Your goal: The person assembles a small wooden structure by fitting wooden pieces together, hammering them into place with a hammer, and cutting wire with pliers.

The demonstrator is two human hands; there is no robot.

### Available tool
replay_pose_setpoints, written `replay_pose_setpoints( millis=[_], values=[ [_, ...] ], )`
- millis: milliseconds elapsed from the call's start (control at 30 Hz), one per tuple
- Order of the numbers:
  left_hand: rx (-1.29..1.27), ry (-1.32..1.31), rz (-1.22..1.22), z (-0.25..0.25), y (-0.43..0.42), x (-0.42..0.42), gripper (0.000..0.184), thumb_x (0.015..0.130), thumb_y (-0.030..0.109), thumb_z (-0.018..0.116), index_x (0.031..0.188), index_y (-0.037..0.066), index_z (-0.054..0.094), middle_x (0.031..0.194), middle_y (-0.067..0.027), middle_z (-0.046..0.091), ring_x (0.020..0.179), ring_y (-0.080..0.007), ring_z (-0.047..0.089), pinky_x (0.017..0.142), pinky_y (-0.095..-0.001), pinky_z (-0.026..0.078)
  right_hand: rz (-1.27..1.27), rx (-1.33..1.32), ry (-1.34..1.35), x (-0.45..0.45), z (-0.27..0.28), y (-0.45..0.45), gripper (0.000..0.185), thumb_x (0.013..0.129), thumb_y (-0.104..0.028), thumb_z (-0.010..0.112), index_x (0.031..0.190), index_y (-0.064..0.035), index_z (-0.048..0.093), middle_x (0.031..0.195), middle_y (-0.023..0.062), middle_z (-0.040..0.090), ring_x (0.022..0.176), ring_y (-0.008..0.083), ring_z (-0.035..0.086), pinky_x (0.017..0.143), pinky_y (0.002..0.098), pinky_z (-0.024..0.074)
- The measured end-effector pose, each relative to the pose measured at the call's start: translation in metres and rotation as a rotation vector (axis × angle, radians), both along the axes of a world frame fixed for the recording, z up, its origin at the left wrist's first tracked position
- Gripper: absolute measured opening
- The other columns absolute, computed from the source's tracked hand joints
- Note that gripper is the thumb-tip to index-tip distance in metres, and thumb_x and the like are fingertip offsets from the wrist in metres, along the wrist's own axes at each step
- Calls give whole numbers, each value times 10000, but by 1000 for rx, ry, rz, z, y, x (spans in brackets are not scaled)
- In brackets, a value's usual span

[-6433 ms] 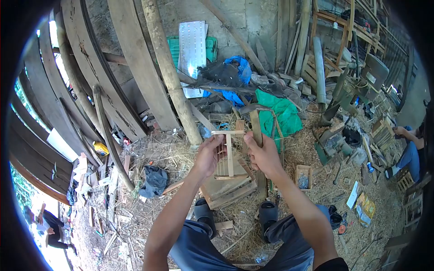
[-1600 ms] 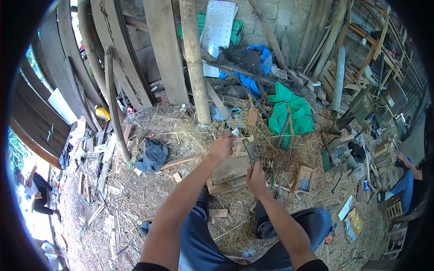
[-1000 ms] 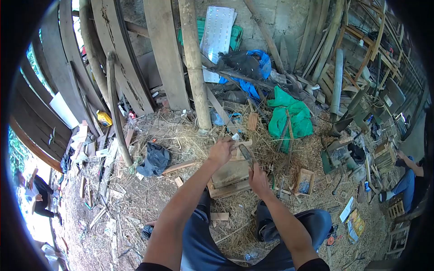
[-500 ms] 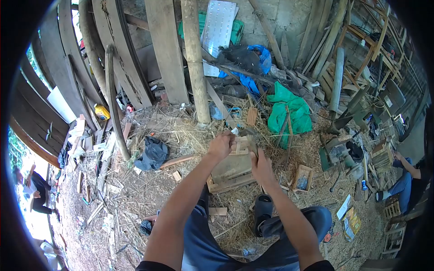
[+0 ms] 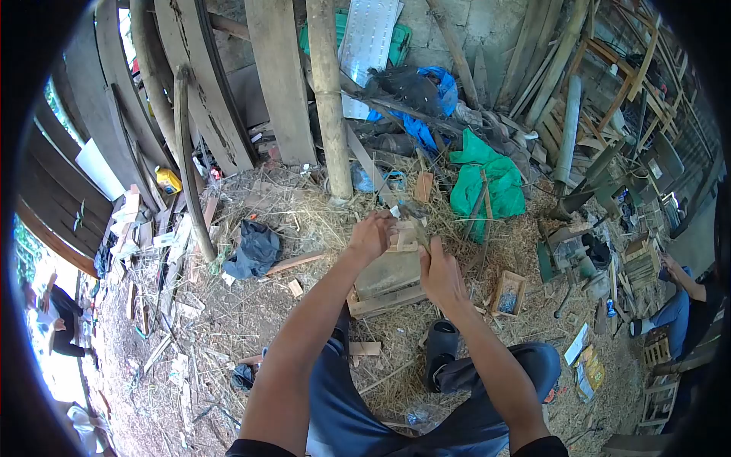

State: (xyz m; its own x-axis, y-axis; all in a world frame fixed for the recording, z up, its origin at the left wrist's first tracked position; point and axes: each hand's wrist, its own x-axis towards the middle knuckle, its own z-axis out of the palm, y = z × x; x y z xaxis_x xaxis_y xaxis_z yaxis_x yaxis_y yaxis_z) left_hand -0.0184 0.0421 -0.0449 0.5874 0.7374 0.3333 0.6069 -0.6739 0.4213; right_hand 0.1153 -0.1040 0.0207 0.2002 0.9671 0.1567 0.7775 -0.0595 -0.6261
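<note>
My left hand (image 5: 373, 234) has its fingers closed at the left edge of a small pale wooden piece (image 5: 405, 237), which rests on a low wooden block (image 5: 387, 276) in front of me. To the right, my right hand (image 5: 442, 274) is wrapped around a slim object, its thumb pointing up along it. What it grips is mostly hidden by the fingers, and its kind is unclear. Just beyond both hands shows a blurred greyish shape (image 5: 413, 209). The block stands on the ground between my knees.
A small wooden box (image 5: 509, 294) of metal bits lies right of the block. Green plastic sheeting (image 5: 487, 183), a dark cloth (image 5: 255, 249) and a bamboo post (image 5: 330, 99) are around. Wood scraps and shavings litter the ground. Another person (image 5: 685, 297) sits at right, and someone is at far left.
My right hand has shifted slightly, its thumb now standing more upright. My left hand stays at the wooden piece. The camera view has tilted a little.
</note>
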Motion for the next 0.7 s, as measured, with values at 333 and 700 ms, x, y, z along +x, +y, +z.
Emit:
replay_pose_setpoints(
  millis=[333,700],
  values=[
    [94,-45,-13,1,-2,-1,145,788,96,600,919,67,656,996,-52,627,935,-277,622,757,-385,536,-36,-119,22,-4,13,5,177,932,-173,462,982,-16,396,663,307,574,680,502,572,622,579,440],
    [4,18,2,-9,3,-3,222,785,102,582,989,94,669,1110,-67,609,975,-292,607,784,-400,528,-45,-3,52,-4,8,1,168,910,-122,475,992,9,409,646,294,573,645,480,582,582,554,450]
  ],
)
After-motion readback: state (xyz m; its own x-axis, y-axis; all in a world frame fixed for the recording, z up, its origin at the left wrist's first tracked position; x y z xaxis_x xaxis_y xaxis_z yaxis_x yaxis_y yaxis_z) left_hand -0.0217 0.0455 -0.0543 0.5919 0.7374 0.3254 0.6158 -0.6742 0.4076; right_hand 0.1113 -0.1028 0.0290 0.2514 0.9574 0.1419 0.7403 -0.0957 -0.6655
